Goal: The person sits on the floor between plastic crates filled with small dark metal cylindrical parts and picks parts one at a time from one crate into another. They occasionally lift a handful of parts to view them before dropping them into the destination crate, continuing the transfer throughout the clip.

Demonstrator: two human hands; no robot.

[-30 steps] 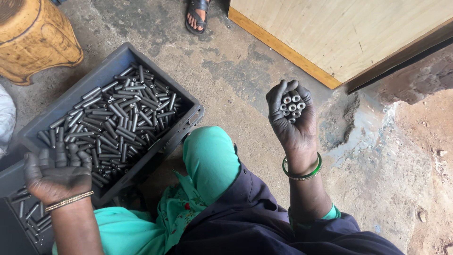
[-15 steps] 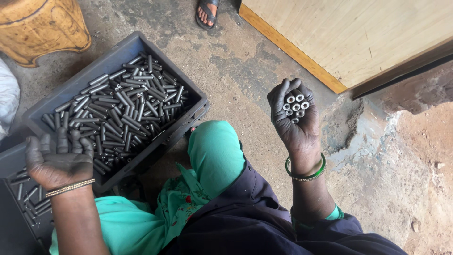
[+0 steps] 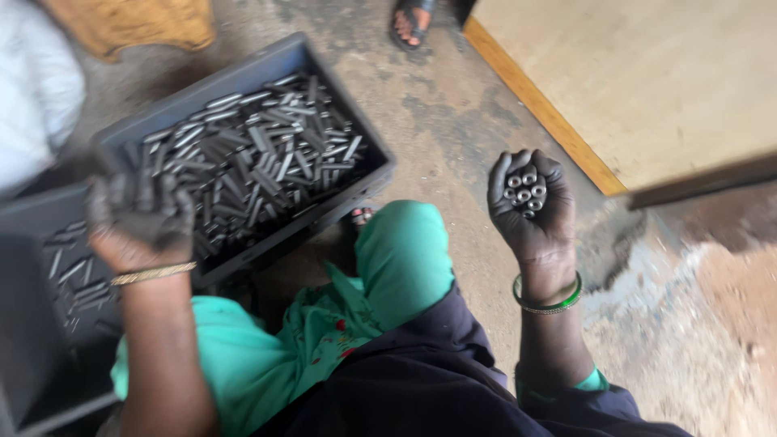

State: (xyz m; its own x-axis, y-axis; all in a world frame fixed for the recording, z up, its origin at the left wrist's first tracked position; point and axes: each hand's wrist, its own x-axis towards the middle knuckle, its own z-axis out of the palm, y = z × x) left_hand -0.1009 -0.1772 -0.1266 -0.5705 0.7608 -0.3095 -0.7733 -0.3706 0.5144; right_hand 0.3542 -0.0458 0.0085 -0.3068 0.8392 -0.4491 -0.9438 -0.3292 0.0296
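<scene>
Knees in green cloth (image 3: pixel 401 259) fill the near centre of the view, with a dark garment (image 3: pixel 421 380) lying over the lap nearest to us; we judge the person is seated low on the ground so that both crates stay within arm's reach.

Right hand (image 3: pixel 530 206): raised at the near right, palm turned up toward the camera, fingers curled round a bundle of short metal tubes (image 3: pixel 524 190). We judge this upright, end-on grip serves to keep the pieces aligned and their ends open to view. We see ring-shaped ends with hollow bores, grey and dull, packed side by side. A green bangle (image 3: pixel 549 301) sits on that wrist. The palm and fingers are blackened, probably with oil or metal dust.

Left hand (image 3: pixel 142 218): lowered at the near left, back toward us, fingers spread and slack over the rim between the two crates. We see nothing gripped in it, though motion blur limits certainty. A thin gold bangle (image 3: pixel 152 273) circles the wrist.

Near-left crate (image 3: pixel 32 218): dark plastic, holding a sparse layer of similar pieces.

Further left, the larger grey crate (image 3: pixel 243 77) holds a dense, unsorted heap of loose tubes (image 3: pixel 259 158), lying in all directions.

Beyond, on stained concrete floor (image 3: pixel 453 121), a sandalled foot (image 3: pixel 413 20) of another person stands at the far edge. A pale wooden board (image 3: pixel 647 81) occupies the far right.
</scene>
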